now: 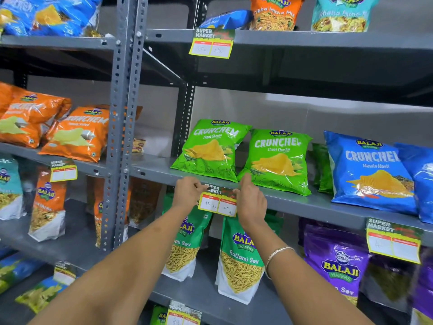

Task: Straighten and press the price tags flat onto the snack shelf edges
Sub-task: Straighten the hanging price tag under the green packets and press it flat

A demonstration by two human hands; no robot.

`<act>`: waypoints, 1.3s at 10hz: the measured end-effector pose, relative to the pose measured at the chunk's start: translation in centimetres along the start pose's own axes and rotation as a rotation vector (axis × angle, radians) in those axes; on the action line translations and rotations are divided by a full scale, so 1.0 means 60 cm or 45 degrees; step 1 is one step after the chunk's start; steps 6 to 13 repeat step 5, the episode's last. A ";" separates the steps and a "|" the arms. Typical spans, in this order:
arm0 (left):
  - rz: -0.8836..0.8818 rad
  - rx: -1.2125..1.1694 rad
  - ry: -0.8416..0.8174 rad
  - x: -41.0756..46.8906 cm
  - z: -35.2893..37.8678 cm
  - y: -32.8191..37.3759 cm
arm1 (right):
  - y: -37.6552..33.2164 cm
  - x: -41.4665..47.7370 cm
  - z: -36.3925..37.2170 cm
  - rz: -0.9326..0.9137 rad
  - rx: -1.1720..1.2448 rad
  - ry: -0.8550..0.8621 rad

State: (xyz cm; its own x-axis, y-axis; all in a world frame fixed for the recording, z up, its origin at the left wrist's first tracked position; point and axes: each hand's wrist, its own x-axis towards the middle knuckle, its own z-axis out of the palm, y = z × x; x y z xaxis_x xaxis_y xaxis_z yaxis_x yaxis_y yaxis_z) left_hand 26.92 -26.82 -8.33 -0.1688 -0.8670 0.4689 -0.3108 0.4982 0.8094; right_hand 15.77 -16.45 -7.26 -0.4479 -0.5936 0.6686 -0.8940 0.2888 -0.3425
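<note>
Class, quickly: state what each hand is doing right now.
Left hand: closed on the left edge of the price tag.
Right hand: closed on its right edge.

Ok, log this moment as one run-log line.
step: pressing price tag | left hand: on tag's left edge | right hand: on right edge | shelf edge: below green Crunchem bags

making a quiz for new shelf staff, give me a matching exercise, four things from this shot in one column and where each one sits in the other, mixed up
Things
1. green Crunchex bags
2. blue Crunchex bag
3. purple bag
4. Ratlami Sev pouch

Places
A. on the middle shelf, far right
B. below the tag held by the left hand and right hand
C. on the shelf just above that tag
D. lower shelf, right, beside another tag

Pairs: 1-C, 2-A, 3-D, 4-B
</note>
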 end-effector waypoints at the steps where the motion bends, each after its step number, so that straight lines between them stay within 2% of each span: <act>1: -0.031 0.088 0.032 0.001 0.003 0.006 | -0.007 0.005 -0.009 0.024 -0.014 -0.031; 2: -0.069 0.203 0.081 0.001 0.009 0.015 | -0.015 0.016 -0.013 -0.003 -0.079 -0.082; 4: -0.061 0.168 -0.042 0.014 -0.001 0.005 | -0.002 0.022 -0.027 -0.015 -0.124 -0.178; 13: -0.084 0.188 -0.028 0.016 -0.004 0.006 | -0.004 0.023 -0.035 -0.026 -0.155 -0.191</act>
